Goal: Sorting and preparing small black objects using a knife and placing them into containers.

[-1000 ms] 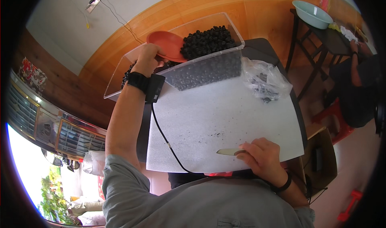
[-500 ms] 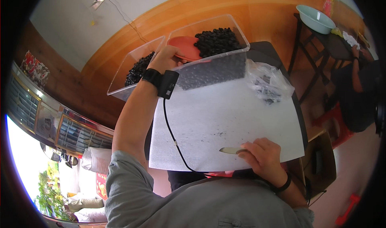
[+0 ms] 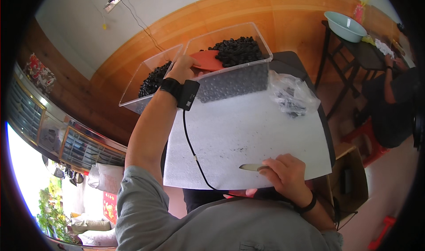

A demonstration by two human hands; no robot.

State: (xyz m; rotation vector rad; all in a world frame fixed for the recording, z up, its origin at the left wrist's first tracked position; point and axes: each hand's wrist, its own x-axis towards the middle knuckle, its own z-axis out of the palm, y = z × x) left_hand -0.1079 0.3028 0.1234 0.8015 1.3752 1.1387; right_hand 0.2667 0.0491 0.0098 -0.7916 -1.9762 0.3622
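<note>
My left hand (image 3: 182, 68) is closed on the edge of an orange-red plate (image 3: 207, 61), which sits inside the right clear plastic bin (image 3: 234, 79) beside a heap of small, shiny black pieces (image 3: 239, 51). What exactly the pieces are, I cannot make out. Low over the white-covered table (image 3: 221, 131), my right hand (image 3: 285, 175) grips a small knife (image 3: 252, 167), its blade pointing left. Next to the right bin stands a second clear bin (image 3: 133, 91), also holding black pieces (image 3: 152, 79). Dark specks lie on the white sheet.
A crumpled clear plastic bag (image 3: 294, 94) with dark bits lies at the table's right. A black cable (image 3: 190, 145) runs from the device on my left wrist across the sheet. Beyond are a cardboard box (image 3: 349, 180), a pale green basin (image 3: 345, 26) and a seated person (image 3: 385, 100).
The orange-red plate is tipped flatter and looks narrower, with my left hand still on it. My right hand keeps the knife in nearly the same place. The whole view has shifted slightly.
</note>
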